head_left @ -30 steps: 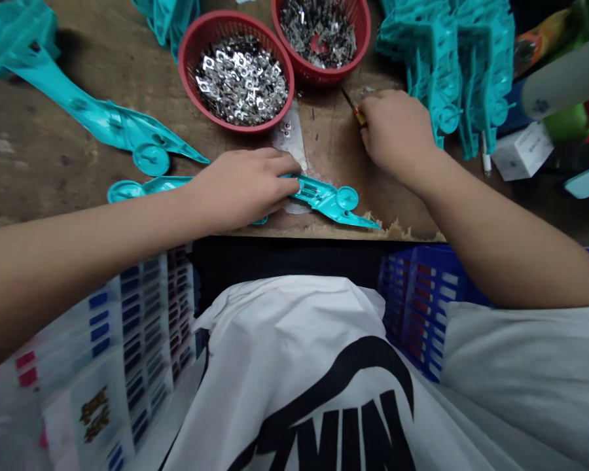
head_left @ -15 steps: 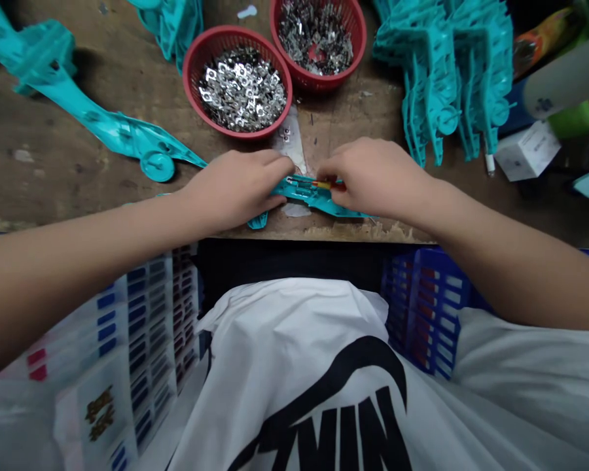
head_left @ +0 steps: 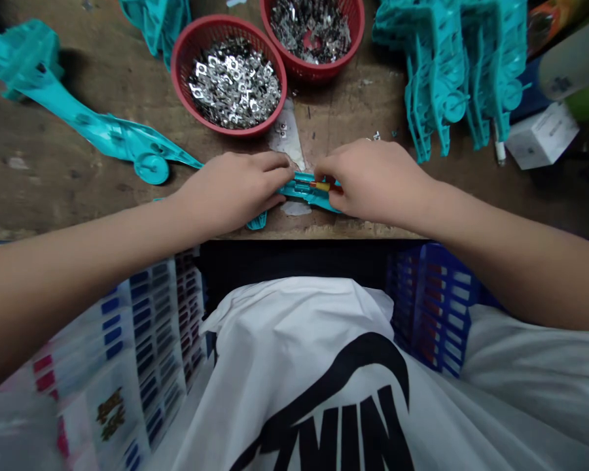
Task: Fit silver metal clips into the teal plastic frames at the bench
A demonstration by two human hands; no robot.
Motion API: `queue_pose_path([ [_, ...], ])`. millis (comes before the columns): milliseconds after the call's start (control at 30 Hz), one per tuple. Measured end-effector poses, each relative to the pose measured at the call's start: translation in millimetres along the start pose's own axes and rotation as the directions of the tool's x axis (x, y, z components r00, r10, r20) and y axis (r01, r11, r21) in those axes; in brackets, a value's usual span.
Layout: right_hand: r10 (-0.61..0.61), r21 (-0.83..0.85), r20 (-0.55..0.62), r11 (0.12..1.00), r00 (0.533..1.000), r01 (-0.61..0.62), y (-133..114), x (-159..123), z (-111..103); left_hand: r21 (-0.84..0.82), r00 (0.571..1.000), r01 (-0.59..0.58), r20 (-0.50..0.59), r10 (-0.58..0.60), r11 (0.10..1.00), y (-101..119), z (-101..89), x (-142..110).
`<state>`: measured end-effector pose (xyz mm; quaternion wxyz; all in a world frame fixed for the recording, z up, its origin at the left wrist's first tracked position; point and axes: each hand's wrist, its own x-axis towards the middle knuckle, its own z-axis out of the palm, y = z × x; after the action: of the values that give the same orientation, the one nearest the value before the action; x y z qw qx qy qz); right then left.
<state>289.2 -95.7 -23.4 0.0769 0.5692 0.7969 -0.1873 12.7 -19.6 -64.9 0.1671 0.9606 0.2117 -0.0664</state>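
Observation:
A long turquoise plastic part [head_left: 302,188] lies near the table's front edge, under both hands. My left hand [head_left: 238,186] is closed on its left portion, thumb at the near side and fingers over the far side. My right hand [head_left: 373,180] is closed at the right portion, its fingertips pinching a small yellow piece with a red end [head_left: 320,186] that lies along the channel of the part. What that piece is exactly cannot be made out, and its right end is hidden by the fingers.
Two red baskets, a nearer one [head_left: 177,85] and a farther one [head_left: 356,46], hold small metal pieces. Turquoise parts stand stacked [head_left: 442,72] at right, and a long one [head_left: 86,124] lies at left. A white box [head_left: 540,144] sits far right; a blue crate [head_left: 434,294] is below the table.
The view has shifted slightly. Both hands stay on the turquoise part, and the left fingers now cover a little more of it. Small metal bits show beyond the right hand.

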Motion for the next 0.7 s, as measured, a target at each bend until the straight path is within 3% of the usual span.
queue_pose_path([
  [67,0.013,-0.007,0.002,1.0,1.0,-0.013,-1,0,2,0.071,0.999,0.009,0.037,-0.012,0.997,2,1.0,1],
  [167,0.021,-0.032,0.016,0.999,1.0,-0.021,-8,0,-3,0.029,1.0,0.017,0.011,-0.018,0.999,5,2.9,2],
  [333,0.082,-0.22,0.18,0.975,0.98,-0.041,-40,0,-22,-0.04,0.995,0.094,0.033,-0.093,0.995,16,-6.2,11],
  [467,0.022,-0.234,0.15,0.972,0.989,0.014,-58,-2,-16,0.03,0.992,0.118,0.04,-0.119,0.993,20,-7.8,14],
  [567,0.042,-0.203,0.1,0.979,0.994,-0.021,-51,-2,-5,0.004,0.997,0.055,-0.047,-0.054,0.998,10,1.9,12],
  [700,0.114,-0.123,-0.009,0.986,0.993,-0.114,-18,-2,-5,0.023,0.993,0.022,-0.117,-0.019,0.999,-6,14.7,7],
])
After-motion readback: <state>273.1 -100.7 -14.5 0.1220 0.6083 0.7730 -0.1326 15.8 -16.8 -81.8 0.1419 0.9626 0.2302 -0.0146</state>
